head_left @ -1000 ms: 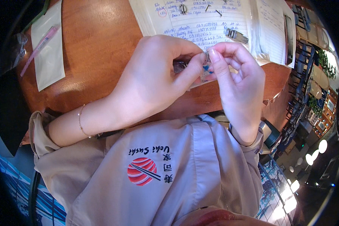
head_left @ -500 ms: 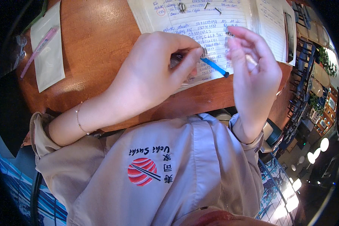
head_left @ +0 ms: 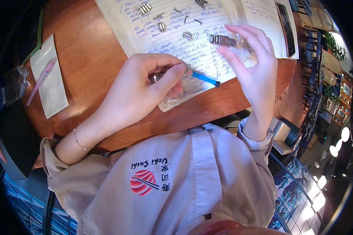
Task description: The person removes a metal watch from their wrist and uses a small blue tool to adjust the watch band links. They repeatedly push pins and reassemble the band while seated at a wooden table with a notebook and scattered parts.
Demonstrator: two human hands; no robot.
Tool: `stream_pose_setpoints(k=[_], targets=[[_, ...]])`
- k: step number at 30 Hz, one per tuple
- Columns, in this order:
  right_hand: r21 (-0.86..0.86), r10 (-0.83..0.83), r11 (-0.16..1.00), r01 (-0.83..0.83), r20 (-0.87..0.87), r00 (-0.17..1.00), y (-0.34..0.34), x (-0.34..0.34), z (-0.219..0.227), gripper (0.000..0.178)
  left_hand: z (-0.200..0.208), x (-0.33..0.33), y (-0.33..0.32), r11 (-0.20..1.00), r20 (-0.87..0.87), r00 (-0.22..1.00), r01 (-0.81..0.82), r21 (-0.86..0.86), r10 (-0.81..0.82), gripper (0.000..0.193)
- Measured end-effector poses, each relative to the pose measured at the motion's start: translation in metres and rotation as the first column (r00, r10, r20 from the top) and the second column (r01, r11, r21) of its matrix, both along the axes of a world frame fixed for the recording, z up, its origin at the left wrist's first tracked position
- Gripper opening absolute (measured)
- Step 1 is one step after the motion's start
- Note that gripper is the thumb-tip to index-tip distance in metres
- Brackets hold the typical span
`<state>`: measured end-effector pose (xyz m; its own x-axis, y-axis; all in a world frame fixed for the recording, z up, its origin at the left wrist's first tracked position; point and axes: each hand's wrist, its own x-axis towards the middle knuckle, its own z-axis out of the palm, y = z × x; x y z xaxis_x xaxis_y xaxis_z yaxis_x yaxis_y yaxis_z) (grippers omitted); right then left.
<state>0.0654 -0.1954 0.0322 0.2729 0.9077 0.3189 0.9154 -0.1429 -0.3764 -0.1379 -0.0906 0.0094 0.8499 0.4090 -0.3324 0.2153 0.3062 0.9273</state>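
Over the open notebook [head_left: 172,43], my left hand [head_left: 139,86] pinches a slim blue tool with a black end [head_left: 204,78]. A small shiny metal piece [head_left: 188,69] shows at those fingertips; its rest is hidden by my fingers. My right hand [head_left: 255,64] has thumb and forefinger spread on either side of a silver metal band piece [head_left: 223,40], which appears to lie on the page. Farther off lie silver link pieces, among them one group [head_left: 144,9], another [head_left: 161,26], a third [head_left: 187,35], and several small pins [head_left: 186,18].
A dark phone-like object [head_left: 285,29] rests on the notebook's right side. On the wooden table [head_left: 86,58] at left are a white packet [head_left: 53,86], a pink pen [head_left: 41,82] and clear plastic [head_left: 17,80]. The table's near edge runs in front of my body.
The view has shifted, showing more metal pieces on the notebook. My right fingers, earlier close around a small metal piece, are now spread. My left hand still pinches the blue tool.
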Motion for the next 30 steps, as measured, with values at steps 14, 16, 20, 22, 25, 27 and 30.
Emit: stream_pose_setpoints(k=[14,16,20,22,25,27,30], targets=[[-0.057,0.146,0.986,-0.153,-0.117,0.982,0.001,-0.009,-0.004,0.015,0.004,0.001,0.009,0.992,-0.015,0.996,0.086,-0.097,-0.088,0.024],[-0.051,0.161,0.983,-0.179,-0.246,0.956,0.002,-0.013,0.001,0.013,0.004,0.001,0.008,0.994,-0.014,0.997,0.074,-0.078,-0.075,0.024],[-0.139,0.178,0.956,-0.258,-0.421,0.889,-0.001,-0.028,0.018,0.009,0.002,0.001,0.004,0.999,-0.022,0.999,0.042,0.011,-0.041,0.023],[-0.169,0.192,0.941,-0.294,-0.451,0.872,0.0,-0.03,0.018,0.009,0.002,0.001,0.002,0.998,-0.024,0.999,0.025,0.053,-0.024,0.022],[-0.217,0.2,0.921,-0.324,-0.451,0.87,0.002,-0.029,0.021,0.009,0.001,0.001,0.001,0.995,-0.028,1.0,0.013,0.103,-0.011,0.021],[-0.228,0.178,0.917,-0.328,-0.502,0.846,0.004,-0.032,0.023,0.009,0.002,0.001,0.001,0.991,-0.027,1.0,0.017,0.129,-0.013,0.02],[-0.22,0.18,0.912,-0.347,-0.546,0.819,0.006,-0.032,0.02,0.009,0.003,0.001,0.001,0.993,-0.014,1.0,0.022,0.116,-0.021,0.021]])
